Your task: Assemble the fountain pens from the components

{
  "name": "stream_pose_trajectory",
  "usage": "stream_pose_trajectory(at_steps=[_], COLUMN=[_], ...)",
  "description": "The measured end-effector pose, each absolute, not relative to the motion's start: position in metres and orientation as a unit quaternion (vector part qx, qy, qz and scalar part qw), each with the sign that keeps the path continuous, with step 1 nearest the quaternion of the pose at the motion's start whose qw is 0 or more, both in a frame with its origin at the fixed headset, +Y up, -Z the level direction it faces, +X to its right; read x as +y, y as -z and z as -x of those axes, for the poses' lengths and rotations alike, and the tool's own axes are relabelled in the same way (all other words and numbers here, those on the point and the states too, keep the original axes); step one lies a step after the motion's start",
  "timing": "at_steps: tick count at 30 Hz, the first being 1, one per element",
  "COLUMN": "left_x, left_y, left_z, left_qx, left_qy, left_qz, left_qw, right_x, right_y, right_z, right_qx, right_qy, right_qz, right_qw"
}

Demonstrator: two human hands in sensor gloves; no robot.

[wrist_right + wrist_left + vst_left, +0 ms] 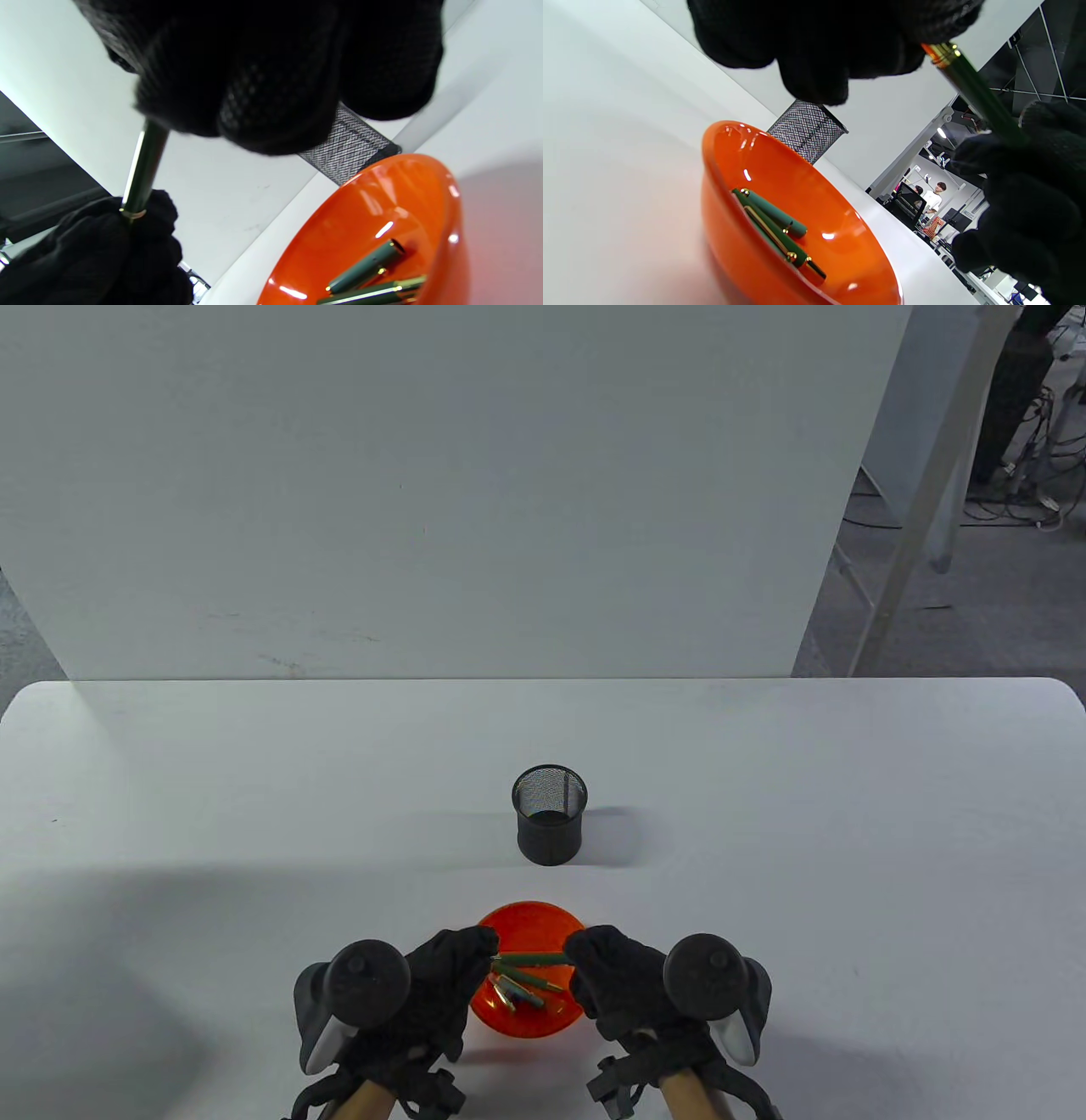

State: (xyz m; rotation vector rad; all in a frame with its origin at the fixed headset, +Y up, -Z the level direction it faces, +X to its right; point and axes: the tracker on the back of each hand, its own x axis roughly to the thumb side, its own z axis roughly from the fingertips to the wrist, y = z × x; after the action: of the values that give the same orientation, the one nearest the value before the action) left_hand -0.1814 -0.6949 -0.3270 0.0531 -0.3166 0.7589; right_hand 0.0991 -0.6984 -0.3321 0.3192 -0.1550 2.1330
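Note:
Both gloved hands hold one green pen part (528,958) level above the orange bowl (528,919). My left hand (450,963) pinches its gold-ringed end (941,54); my right hand (604,963) grips the other end, and the green shaft (144,169) runs between the two gloves. Several more green and gold pen pieces (774,226) lie in the bottom of the bowl, also visible in the right wrist view (369,271). A black mesh pen cup (550,814) stands upright behind the bowl, apart from it.
The white table (254,814) stretches wide on both sides of the bowl. A white board (424,475) rises behind its far edge. A metal stand and cables (1018,492) sit on the floor at the far right.

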Motion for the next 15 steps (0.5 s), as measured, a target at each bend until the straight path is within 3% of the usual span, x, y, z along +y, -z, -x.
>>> stream_pose_trajectory(at_steps=[15], left_x=[-0.6958], left_y=[0.3262], left_z=[0.1834], left_qx=[-0.149], left_qy=[-0.377], left_qz=[-0.019], left_qw=[0.914], right_x=[-0.7029], right_y=[0.3312], right_z=[-0.0975], right_qx=[-0.037], right_qy=[-0.858], right_qz=[-0.137], right_qw=[0.493])
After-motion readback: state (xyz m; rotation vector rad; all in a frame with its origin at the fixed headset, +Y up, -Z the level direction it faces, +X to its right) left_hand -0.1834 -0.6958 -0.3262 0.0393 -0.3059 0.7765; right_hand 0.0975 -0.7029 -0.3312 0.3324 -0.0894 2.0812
